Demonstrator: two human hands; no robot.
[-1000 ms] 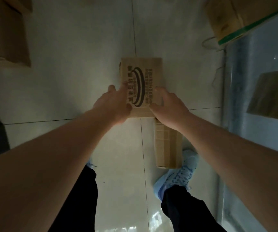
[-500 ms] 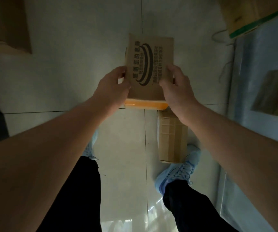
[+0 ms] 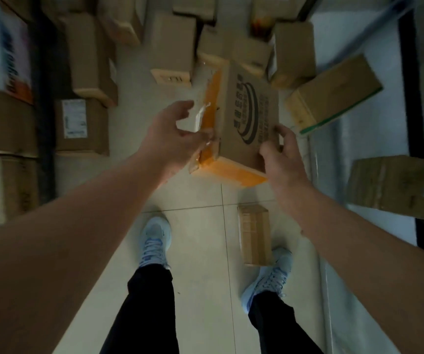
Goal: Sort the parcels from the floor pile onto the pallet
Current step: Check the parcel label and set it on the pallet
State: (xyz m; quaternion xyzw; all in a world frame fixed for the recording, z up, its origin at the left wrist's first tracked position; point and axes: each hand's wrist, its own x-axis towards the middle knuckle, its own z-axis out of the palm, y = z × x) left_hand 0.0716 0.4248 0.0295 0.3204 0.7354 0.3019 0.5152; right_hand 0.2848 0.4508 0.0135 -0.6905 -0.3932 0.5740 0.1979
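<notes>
A small cardboard parcel (image 3: 244, 118) with black printing and orange tape is in the air at mid-frame, tilted. My left hand (image 3: 172, 139) grips its left taped side. My right hand (image 3: 282, 154) grips its near right corner. Beyond it a pile of brown parcels (image 3: 172, 47) covers the floor. To the right lies the pale blue wrapped pallet surface (image 3: 374, 139), with a flat cardboard piece (image 3: 387, 185) on it and a green-edged box (image 3: 333, 95) leaning at its left edge.
Stacked boxes (image 3: 6, 123) line the left side. A small narrow box (image 3: 254, 233) lies on the tiled floor beside my right shoe (image 3: 269, 279). My left shoe (image 3: 154, 241) stands on bare tile between the stacks and the pallet.
The parcel has come up off the floor and tilted. My view has lifted, so the floor pile and left stacks now show. Both hands stay on the parcel.
</notes>
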